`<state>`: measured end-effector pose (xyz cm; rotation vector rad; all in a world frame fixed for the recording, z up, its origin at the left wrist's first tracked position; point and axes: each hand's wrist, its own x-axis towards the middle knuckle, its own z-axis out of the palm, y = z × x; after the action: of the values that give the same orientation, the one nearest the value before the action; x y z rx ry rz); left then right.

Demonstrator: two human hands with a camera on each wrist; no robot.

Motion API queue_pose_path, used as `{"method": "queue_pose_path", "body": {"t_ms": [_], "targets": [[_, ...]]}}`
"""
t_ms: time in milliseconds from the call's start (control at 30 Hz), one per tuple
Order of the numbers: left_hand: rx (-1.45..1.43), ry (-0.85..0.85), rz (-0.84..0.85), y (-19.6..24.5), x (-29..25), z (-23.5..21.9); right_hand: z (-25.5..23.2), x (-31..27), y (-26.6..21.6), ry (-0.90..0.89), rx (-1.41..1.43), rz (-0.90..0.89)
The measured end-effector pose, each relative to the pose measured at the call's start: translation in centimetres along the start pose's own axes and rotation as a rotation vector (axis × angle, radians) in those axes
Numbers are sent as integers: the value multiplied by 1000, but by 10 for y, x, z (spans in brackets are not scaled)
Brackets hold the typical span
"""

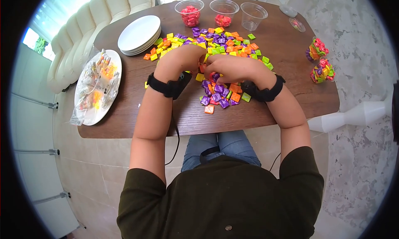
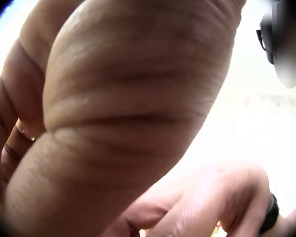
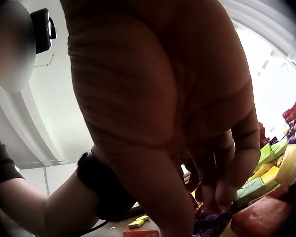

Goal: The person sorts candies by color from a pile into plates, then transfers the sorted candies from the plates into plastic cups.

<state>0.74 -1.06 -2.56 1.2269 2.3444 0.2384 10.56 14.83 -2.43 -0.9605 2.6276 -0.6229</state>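
Observation:
Square wrapped candies (image 1: 220, 99) in purple, orange, green, yellow and red lie loose in a pile over the middle of the table. Both hands meet over this pile. My left hand (image 1: 189, 59) has its fingers bent inward, and its fingertips are hidden, so I cannot tell what it holds. Close beside it, my right hand (image 1: 235, 68) reaches down from the right with curled fingers. Its thumb and fingertips come together at a purple candy (image 3: 212, 223), low in the right wrist view. Skin fills most of the left wrist view.
Along the back edge stand a clear cup of red candies (image 1: 190, 16), another partly filled cup (image 1: 223, 19) and a third clear cup (image 1: 254, 22). White plates (image 1: 139, 34) are stacked at left, near a platter (image 1: 115, 58) of bagged items. Mixed-candy cups (image 1: 322, 72) stand at right.

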Motion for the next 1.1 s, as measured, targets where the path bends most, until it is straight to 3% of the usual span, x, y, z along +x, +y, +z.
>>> {"method": "queue_pose_path", "body": {"t_ms": [233,333,533,733,833,933,1033,1100], "targets": [[55,206,114,0,-24,-18,-4,-1,19,-150,31,47],[59,263,178,2,-27,-18,-1,-6,21,-92,20,37],[83,189,130,40,-46,-26,1,-9,10,-80,-160,89],[55,419,202,28,-48,-23,4,-10,0,-48,-89,28],[99,464,190,27,-53,-26,8,-4,3,286,-206,55],[44,464,132,23,-57,-31,-4,-11,-5,245,-166,-58],[107,540,120,15,-57,-30,5,-11,-10,-30,-40,-93],[130,541,114,12,-56,-29,9,-6,-6,-64,-47,-60]]}}
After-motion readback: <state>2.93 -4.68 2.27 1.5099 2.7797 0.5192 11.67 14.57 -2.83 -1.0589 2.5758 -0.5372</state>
